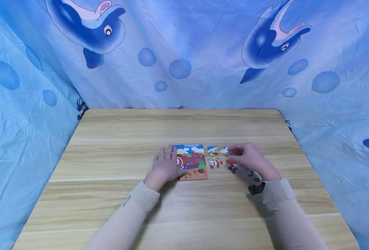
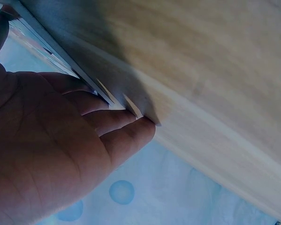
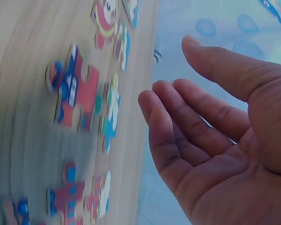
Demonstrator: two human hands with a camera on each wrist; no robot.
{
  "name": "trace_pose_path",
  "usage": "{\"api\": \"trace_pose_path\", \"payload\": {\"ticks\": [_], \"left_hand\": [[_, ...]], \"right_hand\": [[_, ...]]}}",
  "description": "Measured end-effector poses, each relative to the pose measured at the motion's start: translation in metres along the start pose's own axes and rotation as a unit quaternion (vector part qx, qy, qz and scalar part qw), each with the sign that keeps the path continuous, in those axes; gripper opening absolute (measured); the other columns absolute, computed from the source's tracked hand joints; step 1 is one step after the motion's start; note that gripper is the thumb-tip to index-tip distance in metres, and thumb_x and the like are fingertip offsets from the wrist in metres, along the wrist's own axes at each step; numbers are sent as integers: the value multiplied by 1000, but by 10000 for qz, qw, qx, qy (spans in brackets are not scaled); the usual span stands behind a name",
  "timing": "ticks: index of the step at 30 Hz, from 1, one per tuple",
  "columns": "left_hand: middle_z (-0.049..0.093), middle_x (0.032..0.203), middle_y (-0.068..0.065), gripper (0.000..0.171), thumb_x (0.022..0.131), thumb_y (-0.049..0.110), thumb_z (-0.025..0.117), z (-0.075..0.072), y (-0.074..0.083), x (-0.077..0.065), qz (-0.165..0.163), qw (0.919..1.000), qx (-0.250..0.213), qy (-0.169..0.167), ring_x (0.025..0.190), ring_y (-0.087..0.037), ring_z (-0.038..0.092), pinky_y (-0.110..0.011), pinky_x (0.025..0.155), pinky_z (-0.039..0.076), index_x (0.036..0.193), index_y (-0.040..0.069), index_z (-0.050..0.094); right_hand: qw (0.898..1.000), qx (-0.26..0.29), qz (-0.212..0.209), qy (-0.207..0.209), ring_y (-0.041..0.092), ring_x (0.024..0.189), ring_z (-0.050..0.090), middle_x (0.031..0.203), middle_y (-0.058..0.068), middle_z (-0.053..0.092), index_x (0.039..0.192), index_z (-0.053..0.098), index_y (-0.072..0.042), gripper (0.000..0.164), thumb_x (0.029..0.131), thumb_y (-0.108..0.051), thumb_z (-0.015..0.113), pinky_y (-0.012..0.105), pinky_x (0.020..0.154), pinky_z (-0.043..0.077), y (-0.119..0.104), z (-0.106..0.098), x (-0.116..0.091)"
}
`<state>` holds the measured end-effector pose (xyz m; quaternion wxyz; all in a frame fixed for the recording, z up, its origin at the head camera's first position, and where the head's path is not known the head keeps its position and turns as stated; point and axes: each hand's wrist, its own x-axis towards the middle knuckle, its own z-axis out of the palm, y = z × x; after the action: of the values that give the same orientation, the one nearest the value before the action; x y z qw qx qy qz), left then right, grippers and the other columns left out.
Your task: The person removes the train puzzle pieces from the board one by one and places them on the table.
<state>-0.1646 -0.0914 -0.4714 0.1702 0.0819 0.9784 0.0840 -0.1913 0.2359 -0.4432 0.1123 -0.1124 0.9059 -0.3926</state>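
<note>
My left hand (image 1: 166, 166) rests at the left side of a square picture puzzle (image 1: 193, 173) showing a red cartoon train under clouds. Its thumb lies over the lower part of the picture. In the left wrist view, the puzzle's dark edge (image 2: 60, 56) runs along the fingers, whose tips touch the tabletop. Above the loose jigsaw pieces hovers my right hand (image 1: 251, 159), its fingers loosely bent with nothing between them. Nearby lie a piece with a cartoon face (image 1: 215, 163) and a red-and-blue piece (image 3: 77, 91). The hand partly covers other pieces in the head view.
The wooden table (image 1: 125, 215) extends around both hands. A blue curtain (image 1: 184, 41) printed with dolphins and bubbles hangs behind and beside it. More pieces (image 1: 254, 175) lie under and near the right wrist, which wears a black strap (image 1: 256, 188).
</note>
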Motion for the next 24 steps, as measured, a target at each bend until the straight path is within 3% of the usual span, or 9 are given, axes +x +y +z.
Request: {"api": "trace_pose_path", "payload": {"ticks": [11,17,24], "left_hand": [[7,168,-18,110,89,74,57,1,-1,0,5,10000,16,24,152,-43,6,-60,117,18,163,3,15],[7,168,-17,111,89,74,57,2,-1,2,-5,10000,21,24,152,-42,6,-59,117,17,163,4,14],[5,169,-17,111,89,75,56,3,-1,2,-39,10000,60,-4,152,-43,5,-60,117,17,163,4,13]], "right_hand": [[9987,426,-223,-175,22,97,68,108,10,72,122,71,2,38,89,-14,81,37,81,57,-17,23,11],[9983,135,-438,-356,18,93,68,102,3,73,118,73,-2,34,88,-16,83,37,81,57,-27,39,12],[9960,-8,-560,-692,15,94,65,105,5,71,120,74,-6,35,88,-17,83,38,85,55,-38,60,15]]}}
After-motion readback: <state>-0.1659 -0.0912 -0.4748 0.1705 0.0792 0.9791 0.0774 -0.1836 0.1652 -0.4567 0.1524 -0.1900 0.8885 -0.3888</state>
